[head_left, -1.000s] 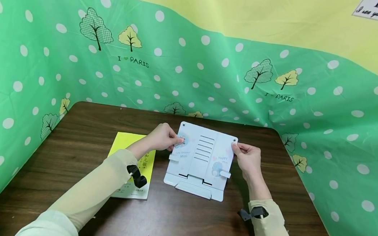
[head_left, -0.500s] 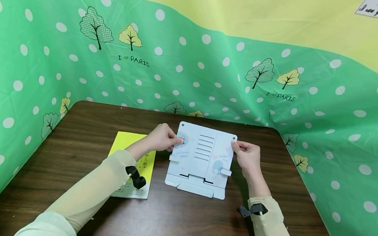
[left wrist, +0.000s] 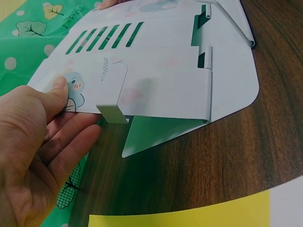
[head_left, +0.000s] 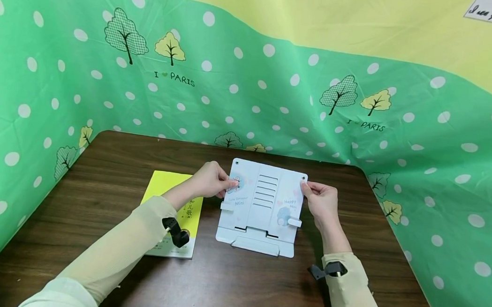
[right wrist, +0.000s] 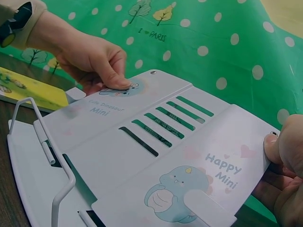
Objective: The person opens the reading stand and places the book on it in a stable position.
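Note:
A white book stand with pale dinosaur prints and a column of slots leans back over its hinged base on the table. My left hand pinches its left edge, thumb on the printed face and fingers behind. At the upper right edge my right hand pinches the panel the same way. Small white clips jut from both sides of the panel. A wire page holder runs along the bottom lip. In the left wrist view the panel stands tilted above the base, with a gap beneath it.
A yellow and white book lies flat left of the stand, partly covered by the left forearm. The dark wooden table is bounded at the back and sides by a green dotted cloth.
The stand's lower edge has shifted slightly up and right in the head view, and the panel has turned a little. Both hands keep their grip.

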`<state>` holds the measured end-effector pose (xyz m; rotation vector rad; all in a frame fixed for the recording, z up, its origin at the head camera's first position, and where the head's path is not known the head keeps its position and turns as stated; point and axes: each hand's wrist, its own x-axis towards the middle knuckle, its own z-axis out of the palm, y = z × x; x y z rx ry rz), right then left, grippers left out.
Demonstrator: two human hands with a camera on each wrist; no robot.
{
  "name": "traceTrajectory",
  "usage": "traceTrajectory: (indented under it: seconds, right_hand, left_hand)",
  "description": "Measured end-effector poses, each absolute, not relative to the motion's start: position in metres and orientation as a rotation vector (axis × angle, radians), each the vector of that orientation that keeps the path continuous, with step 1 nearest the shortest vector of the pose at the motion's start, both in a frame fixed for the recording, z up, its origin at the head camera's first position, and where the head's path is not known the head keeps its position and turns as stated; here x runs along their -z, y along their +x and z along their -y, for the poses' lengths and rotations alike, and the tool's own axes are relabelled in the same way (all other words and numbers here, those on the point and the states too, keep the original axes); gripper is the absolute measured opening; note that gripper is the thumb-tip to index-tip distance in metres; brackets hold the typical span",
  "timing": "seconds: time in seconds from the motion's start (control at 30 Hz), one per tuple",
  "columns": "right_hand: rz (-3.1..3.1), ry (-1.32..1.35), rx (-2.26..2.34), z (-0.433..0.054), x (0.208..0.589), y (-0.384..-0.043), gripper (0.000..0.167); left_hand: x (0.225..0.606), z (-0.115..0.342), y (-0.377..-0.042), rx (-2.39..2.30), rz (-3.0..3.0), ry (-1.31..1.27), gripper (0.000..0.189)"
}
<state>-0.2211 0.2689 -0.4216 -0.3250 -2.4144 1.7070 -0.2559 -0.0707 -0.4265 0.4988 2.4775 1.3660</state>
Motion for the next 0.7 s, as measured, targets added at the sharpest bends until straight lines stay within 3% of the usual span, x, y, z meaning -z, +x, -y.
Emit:
traceTrajectory:
  seconds: [0.7]
  right_hand:
    - [2.407,-0.294,-1.743,-0.2667,0.4228,-0.2280,0.032]
  left_hand:
    - [0.4271,0.0739,-0.2494,-1.411,-2.463,0.515,0.025]
